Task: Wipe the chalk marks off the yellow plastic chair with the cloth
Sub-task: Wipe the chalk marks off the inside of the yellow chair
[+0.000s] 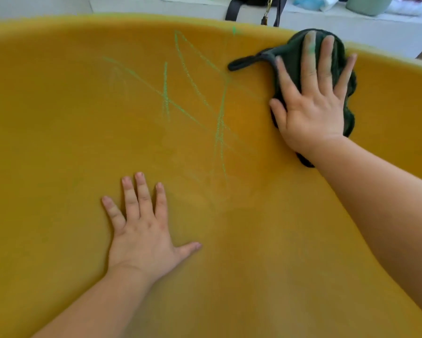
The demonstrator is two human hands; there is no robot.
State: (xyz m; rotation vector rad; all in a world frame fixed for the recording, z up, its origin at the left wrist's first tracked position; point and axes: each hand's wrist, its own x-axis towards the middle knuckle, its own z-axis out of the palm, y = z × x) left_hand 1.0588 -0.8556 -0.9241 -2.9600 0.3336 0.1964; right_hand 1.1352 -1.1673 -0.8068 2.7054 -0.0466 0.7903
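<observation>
Nearest: left hand (141,230) lies flat on the yellow chair (58,154), fingers straight and spread, thumb out to the side, holding nothing. Judged purpose: bracing the chair so it does not shift under the rubbing.

Middle: green chalk marks (193,93) cross the chair surface between the two hands, several long strokes, some faint toward the lower end. They look largely unwiped, so the task seems at an early stage.

Further: right hand (312,98) is pressed palm-down on the dark cloth (290,57), fingers straight and fanned, not curled round it. The cloth is bunched under the palm, near the chair's upper rim and just to the right of the chalk strokes. One tail of cloth sticks out leftward. Greenish dust shows on one finger. A flat palm likely spreads pressure for a broad sweep.

Farthest: beyond the rim, a pale surface with a dark strap (232,8) and blurred items.
</observation>
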